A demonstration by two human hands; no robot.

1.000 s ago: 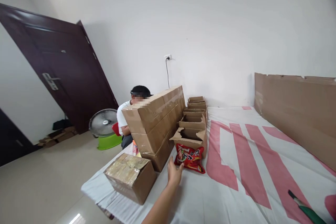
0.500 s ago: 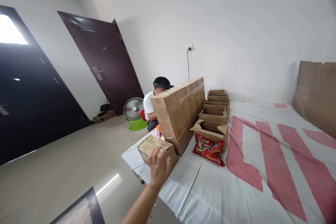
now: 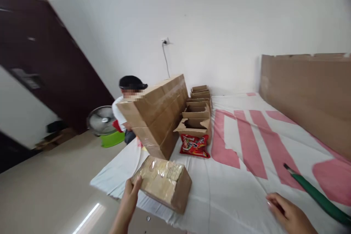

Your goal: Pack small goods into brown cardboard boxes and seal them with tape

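Observation:
A taped cardboard box (image 3: 161, 181) sits at the near edge of the cloth-covered table. My left hand (image 3: 132, 195) grips its left end, thumb on the top edge and the other fingers partly hidden behind the side. On the right, my right hand (image 3: 287, 212) is over the cloth with its fingers curled closed, and I see nothing in them. Beside it is a green-handled tool with a dark narrow tip (image 3: 315, 192), which looks like a cutter. A red printed food packet (image 3: 195, 146) leans against the nearest of several opened cartons (image 3: 196, 124).
Stacked closed cartons (image 3: 161, 102) form a wall behind the box. Beyond them a person in a black cap (image 3: 133, 84) sits near a fan (image 3: 102, 120). A large cardboard sheet (image 3: 307, 91) stands at the right. White-and-red cloth (image 3: 233, 197) covers the table.
The view has swung right. My left hand has moved from above the box to its left end and taken hold; the box is turned. My right hand and the green tool have come into view.

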